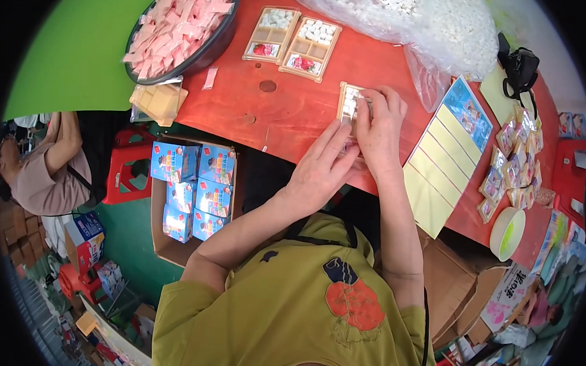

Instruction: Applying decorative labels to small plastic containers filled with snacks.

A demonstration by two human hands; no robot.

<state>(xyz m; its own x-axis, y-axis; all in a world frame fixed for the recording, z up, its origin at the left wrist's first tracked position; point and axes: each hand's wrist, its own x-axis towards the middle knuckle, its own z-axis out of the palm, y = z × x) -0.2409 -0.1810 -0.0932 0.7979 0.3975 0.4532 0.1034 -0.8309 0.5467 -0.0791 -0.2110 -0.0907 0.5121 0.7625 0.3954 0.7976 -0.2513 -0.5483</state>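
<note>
At the table's near edge, a small tan compartment tray (349,102) with white pieces in its far section lies under both my hands. My left hand (319,168) grips the tray from its near left side, fingers pressed along the edge. Bent over its right side is my right hand (380,125), thumb and fingers drawn together above the white pieces; whatever sits between its fingertips is hidden. The hands cover most of the tray's near half. Farther off to the left stand two similar trays, a left one (270,34) and a right one (310,48), with white pieces and red-pictured sections.
A dark tub (230,35) heaped with pink packets stands far left beside tan trays (159,101). Clear bags of white pieces (456,34) lie at the back. On the right are a yellow-and-blue card sheet (445,156), packed trays (513,158) and a green bowl (507,234). Below left, a carton holds blue boxes (214,196).
</note>
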